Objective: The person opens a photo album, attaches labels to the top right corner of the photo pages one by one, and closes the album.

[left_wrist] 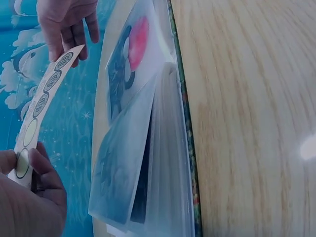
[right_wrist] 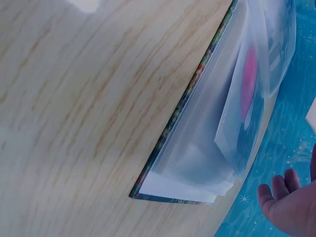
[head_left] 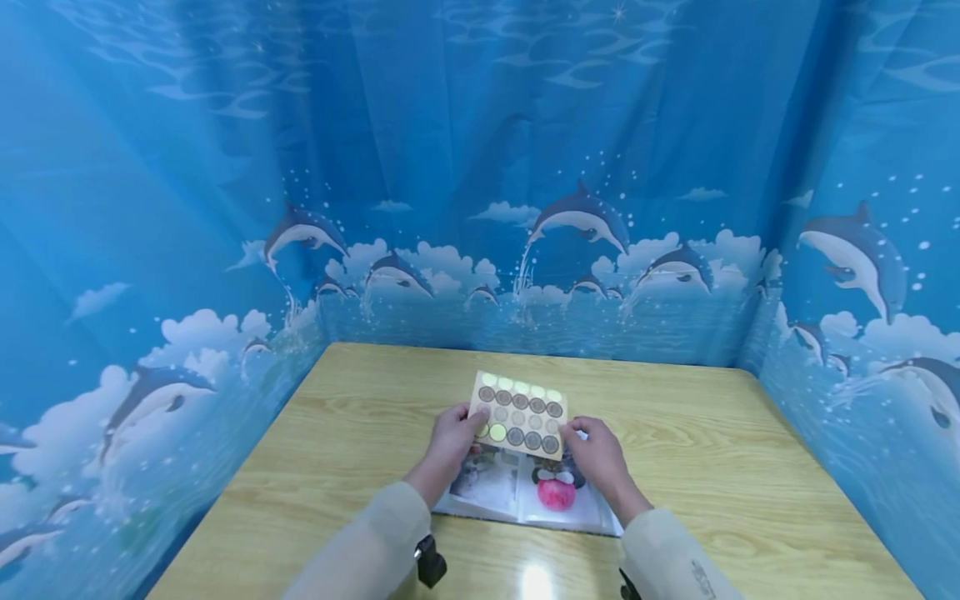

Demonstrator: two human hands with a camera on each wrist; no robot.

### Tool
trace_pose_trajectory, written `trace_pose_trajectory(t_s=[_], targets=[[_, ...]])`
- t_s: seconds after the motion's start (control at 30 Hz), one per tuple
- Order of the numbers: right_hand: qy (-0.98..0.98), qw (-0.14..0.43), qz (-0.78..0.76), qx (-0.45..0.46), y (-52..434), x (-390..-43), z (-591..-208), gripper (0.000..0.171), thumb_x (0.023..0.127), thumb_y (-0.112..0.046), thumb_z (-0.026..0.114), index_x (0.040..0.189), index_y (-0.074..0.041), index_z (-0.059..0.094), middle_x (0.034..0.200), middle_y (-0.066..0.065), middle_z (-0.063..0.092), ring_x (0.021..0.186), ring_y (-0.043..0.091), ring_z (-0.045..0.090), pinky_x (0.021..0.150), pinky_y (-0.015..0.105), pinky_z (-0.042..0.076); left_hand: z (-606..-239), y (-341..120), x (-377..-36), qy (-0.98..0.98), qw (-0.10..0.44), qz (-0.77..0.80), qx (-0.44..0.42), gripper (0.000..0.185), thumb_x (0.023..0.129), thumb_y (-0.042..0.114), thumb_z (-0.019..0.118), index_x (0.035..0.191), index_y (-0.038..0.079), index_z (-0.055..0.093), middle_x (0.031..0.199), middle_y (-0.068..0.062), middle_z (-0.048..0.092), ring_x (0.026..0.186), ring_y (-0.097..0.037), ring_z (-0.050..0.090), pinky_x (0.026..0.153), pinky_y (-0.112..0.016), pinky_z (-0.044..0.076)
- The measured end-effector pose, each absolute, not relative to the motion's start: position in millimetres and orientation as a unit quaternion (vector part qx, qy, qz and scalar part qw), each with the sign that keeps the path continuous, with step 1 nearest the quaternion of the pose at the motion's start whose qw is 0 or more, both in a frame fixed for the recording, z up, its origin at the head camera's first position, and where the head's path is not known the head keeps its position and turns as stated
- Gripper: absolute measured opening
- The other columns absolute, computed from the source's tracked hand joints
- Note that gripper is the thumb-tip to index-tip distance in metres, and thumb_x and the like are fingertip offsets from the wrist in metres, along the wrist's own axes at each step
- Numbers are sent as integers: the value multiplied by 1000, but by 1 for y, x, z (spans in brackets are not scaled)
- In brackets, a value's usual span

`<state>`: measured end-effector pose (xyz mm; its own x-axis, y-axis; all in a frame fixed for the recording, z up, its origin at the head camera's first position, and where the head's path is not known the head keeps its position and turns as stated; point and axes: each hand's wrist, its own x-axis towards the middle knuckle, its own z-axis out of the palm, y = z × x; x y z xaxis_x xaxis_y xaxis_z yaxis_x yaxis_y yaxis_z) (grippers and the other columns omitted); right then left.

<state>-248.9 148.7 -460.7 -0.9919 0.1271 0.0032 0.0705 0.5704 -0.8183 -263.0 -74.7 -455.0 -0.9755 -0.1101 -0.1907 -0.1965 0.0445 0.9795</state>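
A cream sheet of round stickers (head_left: 519, 415), with rows of dark patterned discs and pale yellow-green circles, is held tilted above an open photo album (head_left: 517, 512). My left hand (head_left: 453, 435) grips the sheet's left end, thumb over its front, as the left wrist view also shows. At the opposite edge, my right hand (head_left: 600, 457) pinches the sheet near a corner; its other fingers curl loosely behind. In the right wrist view only a corner of the sheet (right_wrist: 311, 116) shows, and the thumb is out of sight. The album's clear sleeves (left_wrist: 126, 153) hold pictures, one with a pink round shape.
A wood-grain table (head_left: 300, 492) lies under the album. Blue curtains with dolphins (head_left: 480, 167) enclose its back and sides. Dark wrist devices (head_left: 430, 561) sit at the sleeve cuffs. Some album sleeves stand raised from the cover (right_wrist: 170, 121).
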Motion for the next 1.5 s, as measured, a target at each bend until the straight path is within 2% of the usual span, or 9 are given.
trace_pose_trajectory(t_s=[0.13, 0.23, 0.33, 0.43, 0.53, 0.83, 1.0, 1.27, 1.5], targets=[[-877, 34, 474, -74, 148, -250, -459, 27, 99, -25, 57, 104, -2, 69, 136, 25, 55, 131, 43, 45, 111, 60, 32, -457, -72, -260, 729, 42, 674, -114, 27, 92, 26, 70, 108, 3, 69, 84, -5, 65, 64, -16, 53, 62, -28, 49], [-868, 39, 486, -88, 149, -250, -458, 31, 100, -26, 55, 111, 0, 67, 135, 26, 55, 130, 43, 46, 110, 59, 33, -460, -71, -259, 723, 56, 678, -119, 28, 90, 27, 73, 107, 5, 70, 86, -4, 67, 72, -21, 57, 68, -32, 50], [-854, 41, 508, -106, 149, -251, -458, 34, 100, -26, 54, 115, 2, 66, 130, 24, 59, 124, 40, 51, 107, 57, 39, -463, -70, -259, 702, 70, 698, -124, 29, 89, 27, 74, 108, 6, 70, 88, -4, 69, 82, -24, 60, 76, -36, 51], [-834, 44, 536, -123, 148, -250, -459, 36, 101, -26, 54, 118, 4, 64, 121, 23, 63, 113, 36, 56, 99, 54, 45, -465, -70, -260, 655, 77, 742, -119, 29, 89, 23, 74, 110, 3, 68, 87, -4, 69, 83, -22, 63, 83, -38, 53], [-818, 49, 557, -135, 147, -249, -459, 36, 101, -25, 54, 118, 5, 64, 118, 22, 63, 109, 34, 56, 96, 51, 47, -465, -68, -260, 609, 83, 782, -104, 27, 90, 19, 73, 110, 1, 67, 85, -3, 68, 81, -18, 64, 85, -38, 53], [-795, 59, 587, -139, 142, -247, -458, 38, 101, -25, 54, 116, 8, 64, 122, 25, 62, 113, 37, 55, 101, 53, 43, -463, -62, -259, 571, 57, 815, -86, 18, 89, 17, 73, 101, 6, 66, 83, -1, 67, 78, -15, 63, 74, -28, 50], [-787, 57, 595, -148, 139, -246, -458, 38, 101, -24, 53, 118, 8, 63, 124, 25, 61, 115, 37, 54, 103, 53, 41, -464, -60, -259, 560, 47, 822, -90, 18, 89, 19, 74, 101, 7, 67, 85, -1, 68, 79, -15, 64, 77, -30, 50], [-784, 45, 602, -148, 135, -246, -461, 39, 101, -26, 53, 120, 6, 62, 127, 25, 60, 119, 38, 52, 106, 54, 38, -468, -52, -254, 590, 48, 800, -93, 15, 90, 18, 72, 98, 5, 70, 76, -2, 71, 72, -12, 65, 73, -29, 53], [-802, 55, 576, -147, 134, -246, -464, 37, 100, -27, 56, 121, 3, 63, 123, 22, 62, 113, 36, 56, 101, 52, 43, -470, -49, -252, 602, 26, 791, -109, 17, 92, 19, 71, 99, 4, 70, 81, -6, 72, 71, -11, 64, 74, -31, 54]])
